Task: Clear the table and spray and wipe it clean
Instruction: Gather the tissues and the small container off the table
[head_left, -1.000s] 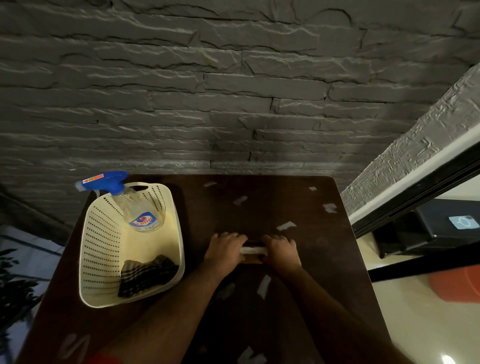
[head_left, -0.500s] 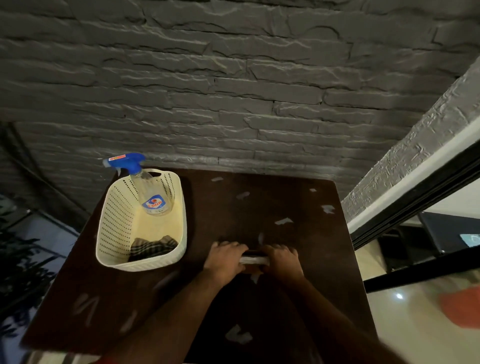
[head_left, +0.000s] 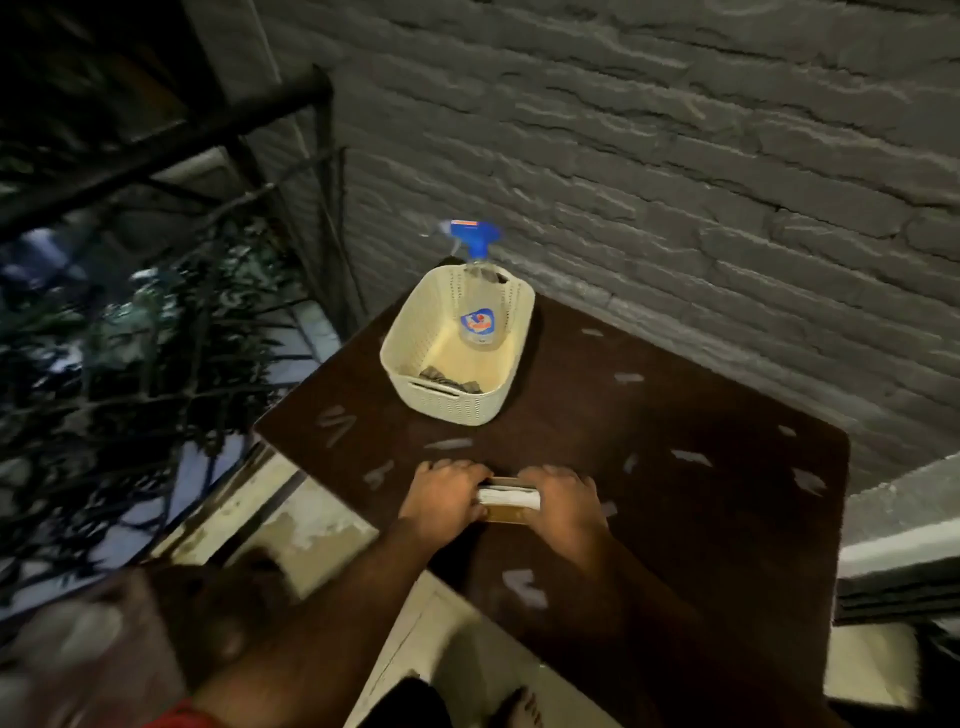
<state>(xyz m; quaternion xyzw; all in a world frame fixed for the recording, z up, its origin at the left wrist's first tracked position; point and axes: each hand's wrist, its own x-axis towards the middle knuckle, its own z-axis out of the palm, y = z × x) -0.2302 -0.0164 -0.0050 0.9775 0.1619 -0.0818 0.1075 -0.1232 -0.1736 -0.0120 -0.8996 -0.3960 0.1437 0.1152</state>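
The dark wooden table (head_left: 701, 519) spreads under and beyond both hands, against a grey brick wall (head_left: 675, 156). Beyond the left hand (head_left: 444, 493), well apart from it, stands a cream basket (head_left: 441, 400) holding a blue-topped spray bottle (head_left: 480, 306) upright at its far end and a dark cloth (head_left: 449, 382) at its near end. Pale paper scraps (head_left: 691, 457) lie scattered around both hands. Between the hands sits a small stack of white paper over something tan (head_left: 509, 501); the left hand and right hand (head_left: 563, 506) each curl their fingers round one end of it.
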